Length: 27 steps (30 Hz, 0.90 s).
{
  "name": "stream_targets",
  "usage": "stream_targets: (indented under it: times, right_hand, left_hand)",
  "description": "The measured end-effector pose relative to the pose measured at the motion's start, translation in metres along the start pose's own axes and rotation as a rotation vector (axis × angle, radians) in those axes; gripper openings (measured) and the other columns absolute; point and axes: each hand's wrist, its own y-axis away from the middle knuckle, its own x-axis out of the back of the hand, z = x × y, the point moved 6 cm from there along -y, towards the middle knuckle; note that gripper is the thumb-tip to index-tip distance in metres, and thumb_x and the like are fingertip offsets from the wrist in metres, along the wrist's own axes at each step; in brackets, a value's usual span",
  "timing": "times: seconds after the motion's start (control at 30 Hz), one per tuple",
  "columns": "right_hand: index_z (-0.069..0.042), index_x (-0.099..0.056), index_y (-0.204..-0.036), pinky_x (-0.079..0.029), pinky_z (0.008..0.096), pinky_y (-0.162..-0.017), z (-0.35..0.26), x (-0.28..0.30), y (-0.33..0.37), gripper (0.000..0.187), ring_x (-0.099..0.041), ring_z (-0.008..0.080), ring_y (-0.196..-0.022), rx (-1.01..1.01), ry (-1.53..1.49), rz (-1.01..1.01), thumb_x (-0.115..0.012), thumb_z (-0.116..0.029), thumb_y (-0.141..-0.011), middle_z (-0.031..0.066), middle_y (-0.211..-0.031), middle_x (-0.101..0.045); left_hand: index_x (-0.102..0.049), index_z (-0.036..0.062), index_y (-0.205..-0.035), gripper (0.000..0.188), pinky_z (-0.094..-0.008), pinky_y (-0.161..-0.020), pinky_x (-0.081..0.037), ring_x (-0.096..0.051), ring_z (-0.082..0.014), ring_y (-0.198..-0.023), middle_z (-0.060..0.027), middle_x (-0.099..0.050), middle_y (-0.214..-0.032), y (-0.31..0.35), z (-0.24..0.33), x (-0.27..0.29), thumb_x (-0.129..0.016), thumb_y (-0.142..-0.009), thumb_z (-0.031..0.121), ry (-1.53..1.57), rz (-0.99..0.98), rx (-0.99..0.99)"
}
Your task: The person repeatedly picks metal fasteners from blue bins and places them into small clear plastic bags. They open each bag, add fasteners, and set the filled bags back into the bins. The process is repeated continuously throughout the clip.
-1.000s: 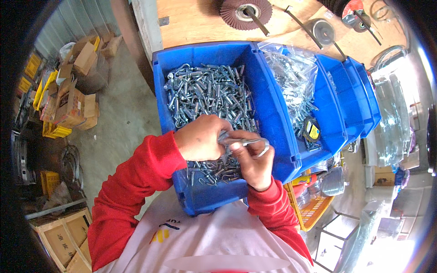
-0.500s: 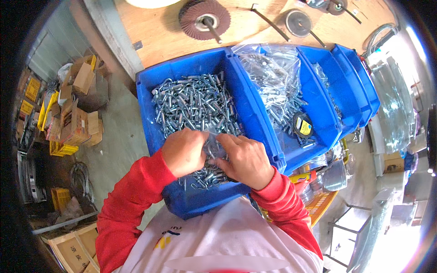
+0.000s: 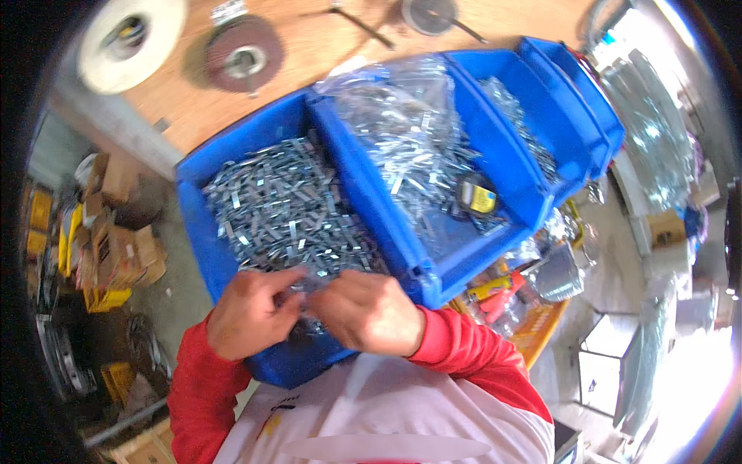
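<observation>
Both my hands are over the near end of a blue bin (image 3: pixel 195 224) filled with small shiny metal parts (image 3: pixel 270 205). Between them is a small crumpled piece of clear plastic (image 3: pixel 315 280), which looks like a bag. My left hand (image 3: pixel 251 315) pinches one side of it with curled thumb and forefinger. Facing it, my right hand (image 3: pixel 369 309) is closed on the other side, its fingers bent and somewhat blurred. Whether anything is inside the plastic cannot be made out.
To the right, another blue bin holds a large clear bag (image 3: pixel 402 104) of metal pieces and a round black-and-yellow object (image 3: pixel 478 197). More blue bins (image 3: pixel 541 93) follow. Behind stands a wooden board with a flap disc (image 3: pixel 243 58) and a white wheel (image 3: pixel 131 42). Cardboard boxes (image 3: pixel 120 251) lie left.
The view has swung, so the bins sit farther left and lower in it. My hands remain at the plastic over the bin's near end; the left thumb and forefinger now show more plainly.
</observation>
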Motion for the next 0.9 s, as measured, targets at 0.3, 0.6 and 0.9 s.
stream_targets:
  times: [0.3, 0.6, 0.9]
  right_hand:
    - [0.003, -0.074, -0.097, -0.054, 0.0304, -0.064, 0.091, 0.136, 0.037, 0.009, -0.069, 0.0163, -0.069, -0.608, 0.166, 0.288, -0.069, -0.001, -0.091, 0.0123, -0.08, -0.074]
    - [-0.001, -0.07, -0.086, -0.057, 0.0495, -0.074, 0.207, 0.069, 0.074, 0.015, -0.071, 0.0414, -0.081, -0.784, 0.363, -0.262, -0.068, -0.016, -0.087, 0.0226, -0.079, -0.069]
    - [0.004, -0.064, -0.108, -0.061, 0.0499, -0.068, 0.205, 0.048, 0.059, 0.035, -0.075, 0.0394, -0.083, -0.704, 0.452, -0.59, -0.071, -0.008, -0.076, 0.0227, -0.092, -0.073]
  left_hand:
    - [-0.073, -0.0014, -0.117, 0.034, -0.0279, -0.054, -0.046, -0.057, -0.0112, -0.054, -0.0081, -0.065, -0.07, -0.008, -0.002, -0.021, -0.066, -0.083, 0.0, 0.133, 0.064, -0.062]
    - [-0.073, 0.0002, -0.119, 0.038, -0.0256, -0.054, -0.044, -0.056, -0.0084, -0.057, -0.0045, -0.064, -0.071, -0.017, -0.022, -0.024, -0.067, -0.082, -0.003, 0.159, 0.022, 0.135]
    - [-0.073, 0.0001, -0.119, 0.039, -0.0242, -0.053, -0.04, -0.052, -0.005, -0.058, -0.0008, -0.061, -0.07, -0.022, -0.026, -0.024, -0.066, -0.081, -0.004, 0.146, 0.032, 0.185]
